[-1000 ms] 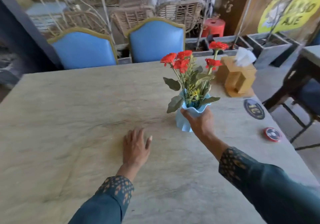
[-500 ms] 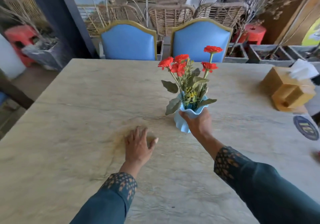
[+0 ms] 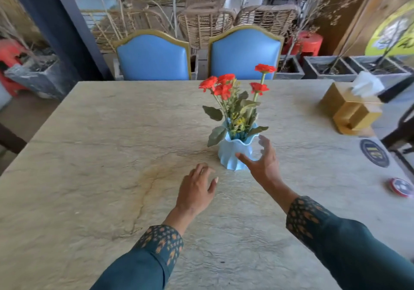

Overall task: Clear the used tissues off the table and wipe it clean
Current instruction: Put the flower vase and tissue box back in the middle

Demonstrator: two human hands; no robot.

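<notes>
Right hand (image 3: 262, 164) spread beside the blue vase (image 3: 235, 153), not gripping; left hand (image 3: 195, 191) flat, fingers relaxed, on the desk (image 3: 89, 155).

Your head camera looks forward and down over the table (image 3: 112, 155), close above it. The far chairs (image 3: 244, 54) fill the upper frame.

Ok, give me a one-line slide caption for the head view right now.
Right hand open beside the blue flower vase; left hand flat on the stone table.
</notes>
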